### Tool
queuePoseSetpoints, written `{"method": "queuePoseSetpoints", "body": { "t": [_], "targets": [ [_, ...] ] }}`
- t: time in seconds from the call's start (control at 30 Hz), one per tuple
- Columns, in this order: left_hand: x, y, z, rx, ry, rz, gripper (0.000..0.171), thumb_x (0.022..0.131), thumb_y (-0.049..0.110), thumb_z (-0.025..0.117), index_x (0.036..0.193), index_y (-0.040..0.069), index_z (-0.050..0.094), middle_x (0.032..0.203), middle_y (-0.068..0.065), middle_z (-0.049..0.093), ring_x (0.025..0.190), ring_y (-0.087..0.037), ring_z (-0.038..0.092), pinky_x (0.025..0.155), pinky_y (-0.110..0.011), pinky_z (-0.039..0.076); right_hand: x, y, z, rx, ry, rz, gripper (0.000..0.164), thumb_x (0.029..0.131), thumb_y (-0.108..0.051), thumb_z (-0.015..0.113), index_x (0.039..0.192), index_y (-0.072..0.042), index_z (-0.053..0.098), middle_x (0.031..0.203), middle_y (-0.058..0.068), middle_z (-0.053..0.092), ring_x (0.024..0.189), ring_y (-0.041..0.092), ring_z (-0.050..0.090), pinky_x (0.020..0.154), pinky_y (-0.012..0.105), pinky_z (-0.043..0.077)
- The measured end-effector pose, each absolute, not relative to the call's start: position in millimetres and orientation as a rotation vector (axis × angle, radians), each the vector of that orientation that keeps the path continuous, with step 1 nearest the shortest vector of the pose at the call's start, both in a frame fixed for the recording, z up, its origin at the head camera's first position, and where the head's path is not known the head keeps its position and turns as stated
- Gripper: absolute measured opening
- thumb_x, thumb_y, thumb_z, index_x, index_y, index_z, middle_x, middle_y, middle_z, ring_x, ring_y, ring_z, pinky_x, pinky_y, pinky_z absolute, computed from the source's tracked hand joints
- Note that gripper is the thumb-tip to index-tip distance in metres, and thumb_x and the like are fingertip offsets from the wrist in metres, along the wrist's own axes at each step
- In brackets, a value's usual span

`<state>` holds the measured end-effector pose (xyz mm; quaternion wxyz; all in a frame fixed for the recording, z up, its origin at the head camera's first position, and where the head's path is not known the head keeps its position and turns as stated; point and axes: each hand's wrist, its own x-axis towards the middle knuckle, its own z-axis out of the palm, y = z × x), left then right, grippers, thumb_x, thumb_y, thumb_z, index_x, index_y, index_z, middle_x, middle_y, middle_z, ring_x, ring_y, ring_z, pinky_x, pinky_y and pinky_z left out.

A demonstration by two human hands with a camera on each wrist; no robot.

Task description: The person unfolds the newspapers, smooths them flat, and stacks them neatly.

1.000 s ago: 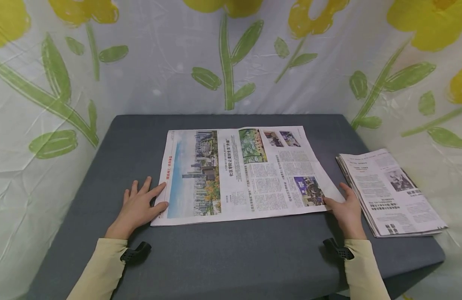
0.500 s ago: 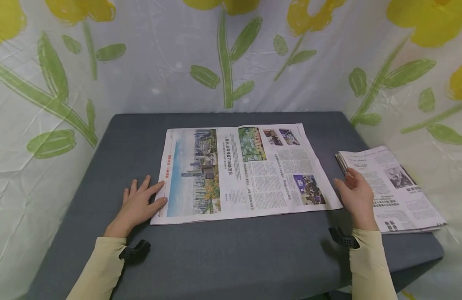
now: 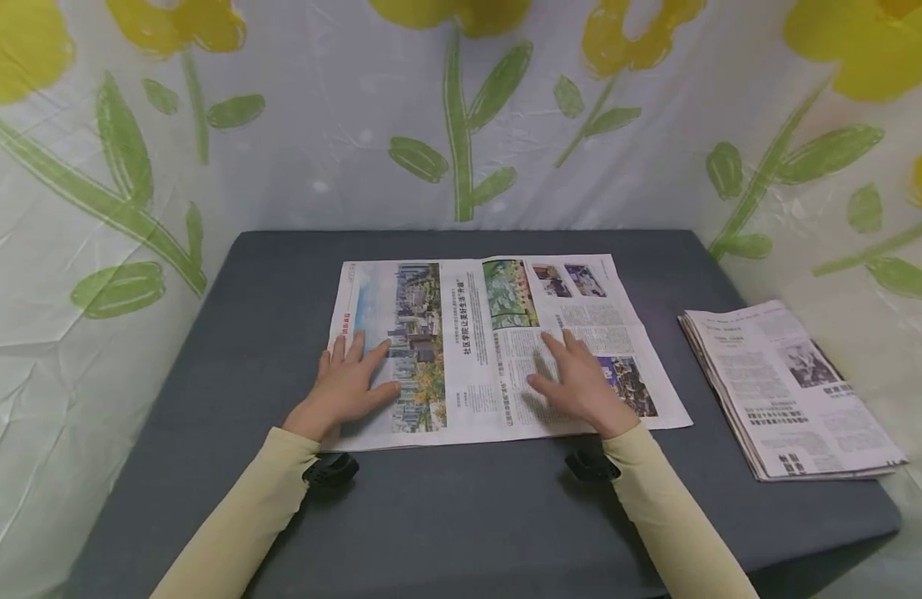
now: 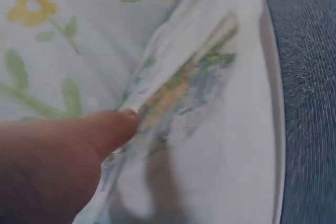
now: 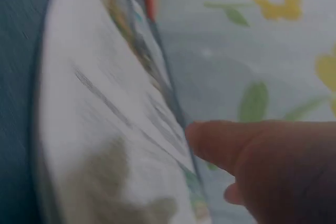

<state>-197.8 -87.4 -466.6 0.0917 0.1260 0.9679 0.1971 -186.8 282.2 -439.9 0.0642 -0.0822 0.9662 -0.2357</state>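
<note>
A newspaper (image 3: 476, 374) lies flat in the middle of the dark grey table, its printed page turned sideways. Over its left part, by the city skyline photo, is my left hand (image 3: 344, 389) with fingers spread. My right hand (image 3: 581, 384) is above the right part of the page, fingers extended and casting a shadow on the print. Neither hand grips anything. In the left wrist view the thumb (image 4: 118, 129) shows against the blurred newspaper (image 4: 231, 129). The right wrist view has the right thumb (image 5: 215, 140) beside the page (image 5: 94, 114), also blurred.
A stack of folded newspapers (image 3: 790, 399) sits at the table's right edge. The grey table (image 3: 461, 516) reaches toward me in front of the newspaper. A white sheet with yellow flowers (image 3: 319, 116) hangs behind and along both sides.
My right hand left the newspaper's right corner, passed near the stack, and moved left over the page. My left hand moved right from the left edge onto the skyline photo.
</note>
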Motion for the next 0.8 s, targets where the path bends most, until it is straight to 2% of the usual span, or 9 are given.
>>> {"method": "queuePoseSetpoints", "body": {
  "t": [0.1, 0.33, 0.63, 0.8],
  "targets": [
    [-202.1, -77.4, -472.8, 0.387, 2.843, 0.561, 0.080, 0.100, 0.053, 0.057, 0.163, 0.016, 0.026, 0.169, -0.029, 0.003, 0.153, -0.060, -0.006, 0.119, -0.076, 0.002, -183.3, 267.5, -451.9, -0.324, 2.860, -0.597, 0.077, 0.099, -0.041, 0.061, 0.160, -0.005, 0.031, 0.165, 0.036, 0.016, 0.149, 0.063, 0.015, 0.117, 0.076, 0.020],
    [-207.7, -73.8, -480.4, 0.348, 2.838, 0.513, 0.081, 0.099, 0.056, 0.057, 0.164, 0.019, 0.025, 0.170, -0.026, 0.002, 0.153, -0.059, -0.007, 0.119, -0.076, 0.000, -176.3, 259.7, -465.4, -0.318, 2.825, -0.430, 0.078, 0.099, -0.049, 0.058, 0.162, -0.011, 0.031, 0.169, 0.030, 0.011, 0.153, 0.059, 0.004, 0.117, 0.078, 0.012],
    [-207.7, -72.2, -479.2, 0.343, 2.848, 0.475, 0.081, 0.099, 0.057, 0.056, 0.164, 0.020, 0.024, 0.170, -0.026, 0.003, 0.153, -0.058, -0.006, 0.120, -0.075, 0.001, -173.2, 260.3, -464.4, -0.326, 2.848, -0.408, 0.077, 0.100, -0.051, 0.055, 0.161, -0.011, 0.031, 0.169, 0.030, 0.011, 0.153, 0.059, 0.004, 0.117, 0.078, 0.012],
    [-200.0, -71.0, -475.3, 0.331, 2.849, 0.418, 0.080, 0.100, 0.057, 0.054, 0.164, 0.020, 0.025, 0.170, -0.026, 0.007, 0.153, -0.059, -0.001, 0.118, -0.077, 0.004, -175.2, 260.8, -463.7, -0.336, 2.840, -0.384, 0.075, 0.101, -0.051, 0.053, 0.161, -0.011, 0.032, 0.168, 0.030, 0.013, 0.153, 0.058, 0.006, 0.117, 0.078, 0.013]
  ]
}}
